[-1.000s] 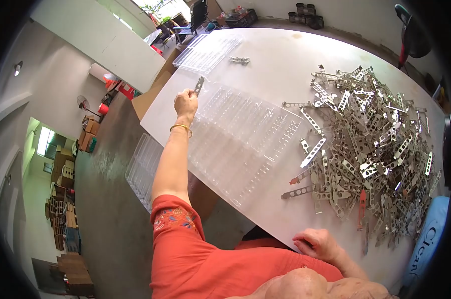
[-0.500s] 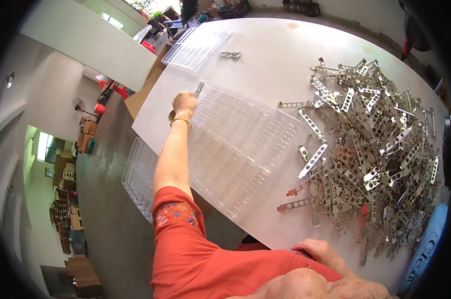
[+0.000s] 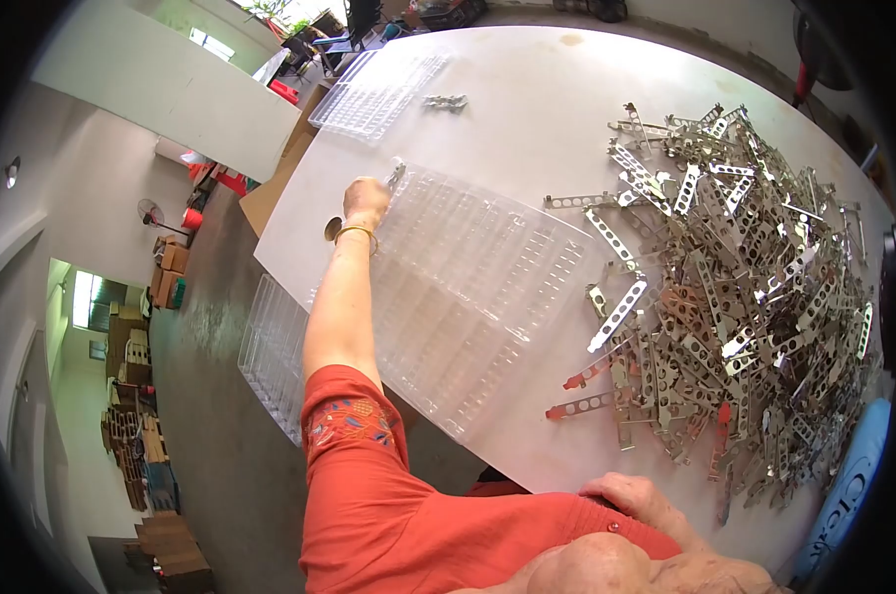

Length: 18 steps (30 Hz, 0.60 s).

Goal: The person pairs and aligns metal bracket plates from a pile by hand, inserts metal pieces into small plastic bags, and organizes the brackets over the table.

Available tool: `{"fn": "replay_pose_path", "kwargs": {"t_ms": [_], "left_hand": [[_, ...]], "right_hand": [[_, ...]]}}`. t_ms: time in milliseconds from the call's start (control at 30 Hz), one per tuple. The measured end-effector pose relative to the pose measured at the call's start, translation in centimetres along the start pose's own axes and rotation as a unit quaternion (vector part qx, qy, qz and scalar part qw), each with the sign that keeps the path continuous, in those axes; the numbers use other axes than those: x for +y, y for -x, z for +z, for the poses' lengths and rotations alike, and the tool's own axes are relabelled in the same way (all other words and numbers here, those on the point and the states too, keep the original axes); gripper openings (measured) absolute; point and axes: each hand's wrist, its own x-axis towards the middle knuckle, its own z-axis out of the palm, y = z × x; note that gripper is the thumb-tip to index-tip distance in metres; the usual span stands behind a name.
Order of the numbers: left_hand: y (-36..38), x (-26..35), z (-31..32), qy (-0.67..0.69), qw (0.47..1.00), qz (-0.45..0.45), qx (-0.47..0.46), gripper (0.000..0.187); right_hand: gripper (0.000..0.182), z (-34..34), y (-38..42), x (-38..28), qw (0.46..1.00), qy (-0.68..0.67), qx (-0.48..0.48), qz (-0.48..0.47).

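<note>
Step in hand: I judged it as seating a part. My left hand [image 3: 366,198] was stretched to the far corner of the clear plastic tray [image 3: 472,287], fingers pinched on one small metal bracket [image 3: 396,175] whose tip sat right at that corner.

Left hand: closed around the bracket, a bangle at the wrist.

Right hand: my right hand [image 3: 634,492] rested low at the near edge of the tabletop [image 3: 537,119], fingers curled. I could not tell whether it held anything.

Where the parts were: the big heap of metal brackets [image 3: 745,277] lay to the right of the tray, touching nothing of it, with a few strays between.

Next move, as I judged it: the bracket would need lining up with a slot and letting go cleanly, and a fresh piece would have to come from the heap, well apart from the left hand.

Hard to make out: whether the bracket was already in a slot, and whether any tray slots were filled, since the plastic was see-through.

Also there: a second clear tray [image 3: 378,91] at the far end with a small cluster of parts [image 3: 446,102] beside it; more trays [image 3: 270,351] below the tabletop edge, partly cut off by my arm.
</note>
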Motion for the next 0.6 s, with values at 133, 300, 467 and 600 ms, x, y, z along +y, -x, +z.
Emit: {"fn": "replay_pose_path", "kwargs": {"t_ms": [133, 300, 467, 600], "left_hand": [[0.0, -0.2, 0.2, 0.011, 1.000, -0.007, -0.001, 0.019], [0.3, 0.1, -0.1, -0.018, 0.999, 0.024, -0.012, 0.023], [0.7, -0.3, -0.9, 0.015, 0.998, 0.043, 0.041, 0.030], [2.5, -1.3, -3.2, 0.043, 0.995, 0.063, 0.071, 0.031]], "right_hand": [[0.019, 0.0, 0.1, 0.1, 1.000, 0.008, -0.004, 0.000], [0.017, 0.0, 0.0, -0.1, 1.000, -0.001, -0.006, 0.008], [0.016, 0.4, 0.0, -0.1, 1.000, 0.011, 0.007, 0.010], [0.019, 0.8, 0.1, -0.2, 0.999, 0.030, 0.024, -0.001]]}}
